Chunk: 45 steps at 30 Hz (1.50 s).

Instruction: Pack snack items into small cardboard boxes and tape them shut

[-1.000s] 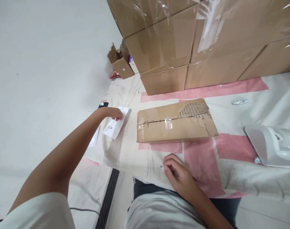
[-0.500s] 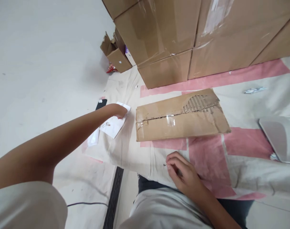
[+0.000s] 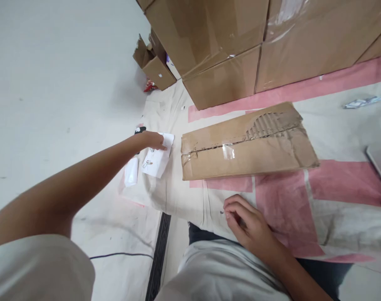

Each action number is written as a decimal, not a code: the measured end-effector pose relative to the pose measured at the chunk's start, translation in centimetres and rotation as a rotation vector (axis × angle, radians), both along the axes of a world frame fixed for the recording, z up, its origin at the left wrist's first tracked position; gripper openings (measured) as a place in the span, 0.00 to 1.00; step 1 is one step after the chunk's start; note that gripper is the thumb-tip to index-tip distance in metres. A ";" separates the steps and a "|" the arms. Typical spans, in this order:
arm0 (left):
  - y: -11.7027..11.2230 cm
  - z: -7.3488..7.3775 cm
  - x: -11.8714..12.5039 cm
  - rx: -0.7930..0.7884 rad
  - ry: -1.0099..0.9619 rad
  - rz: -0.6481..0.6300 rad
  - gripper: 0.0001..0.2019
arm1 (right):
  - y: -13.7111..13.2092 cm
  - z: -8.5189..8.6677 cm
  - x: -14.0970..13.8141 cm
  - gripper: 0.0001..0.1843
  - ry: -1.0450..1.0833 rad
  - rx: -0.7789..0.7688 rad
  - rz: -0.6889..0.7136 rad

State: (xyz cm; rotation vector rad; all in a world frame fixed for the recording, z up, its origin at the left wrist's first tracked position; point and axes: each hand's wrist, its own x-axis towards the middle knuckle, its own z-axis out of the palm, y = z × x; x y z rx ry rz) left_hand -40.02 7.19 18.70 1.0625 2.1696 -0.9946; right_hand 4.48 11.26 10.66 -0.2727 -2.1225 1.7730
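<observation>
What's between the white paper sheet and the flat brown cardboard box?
Just bare cream cloth, in the head view. The white paper sheet, under the left hand, and the flat brown cardboard box lie apart.

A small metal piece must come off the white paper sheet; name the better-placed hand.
Left, probably. The left hand rests on the white paper sheet beside the small metal pieces; the right hand is near the lap.

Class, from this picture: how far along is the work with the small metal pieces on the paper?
Done: small metal pieces lie on the white paper. In hand: the left hand touches that paper's edge; the right hand pinches a tiny piece. Left: that piece is not yet on the paper.
</observation>
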 end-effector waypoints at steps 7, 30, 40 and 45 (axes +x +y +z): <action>-2.6 0.4 3.0 0.281 0.259 0.056 0.20 | 0.0 -0.4 -0.2 0.09 0.022 0.030 0.015; -4.0 1.0 17.4 1.352 -0.464 -0.228 0.30 | 9.5 3.7 3.4 0.08 0.092 -0.016 -0.795; -3.2 0.8 13.9 1.323 -0.611 -0.260 0.28 | 10.5 2.7 0.4 0.13 -0.216 0.509 -0.754; -3.2 0.9 14.5 1.325 -0.596 -0.234 0.30 | 9.5 2.4 0.3 0.14 -0.224 0.495 -0.678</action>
